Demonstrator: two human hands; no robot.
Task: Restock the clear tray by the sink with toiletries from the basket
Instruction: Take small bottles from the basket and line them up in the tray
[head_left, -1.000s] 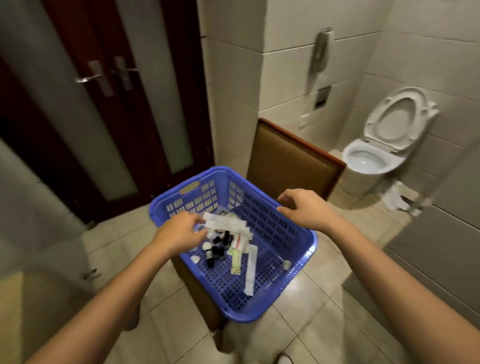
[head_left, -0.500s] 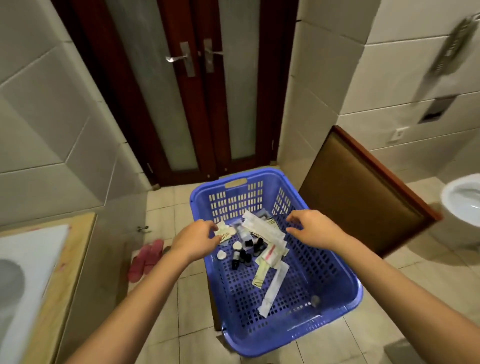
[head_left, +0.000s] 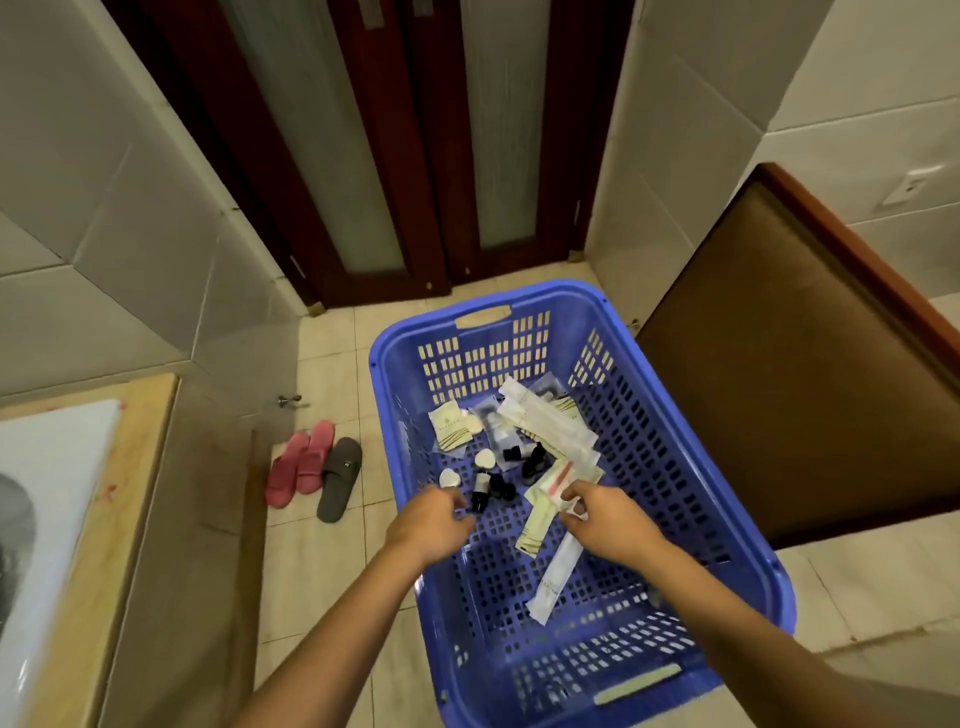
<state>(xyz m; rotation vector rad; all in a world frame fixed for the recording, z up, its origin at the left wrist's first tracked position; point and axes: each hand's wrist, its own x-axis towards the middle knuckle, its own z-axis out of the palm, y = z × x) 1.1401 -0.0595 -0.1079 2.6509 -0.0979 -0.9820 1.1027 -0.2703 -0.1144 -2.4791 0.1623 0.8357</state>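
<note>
Toiletries (head_left: 511, 447) in basket (head_left: 675, 467) — packet (head_left: 557, 480) between right fingers (head_left: 584, 493)

basket (head_left: 670, 452): blue perforated plastic, slight sheen | sachets (head_left: 545, 423): glossy film and paper | floor tiles (head_left: 322, 566): glossy | far doors (head_left: 395, 156): dark wood, frosted panes

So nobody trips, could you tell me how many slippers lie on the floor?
3: two pink slippers side by side, one grey slipper beside them, all left of the basket; more may be hidden.
</note>
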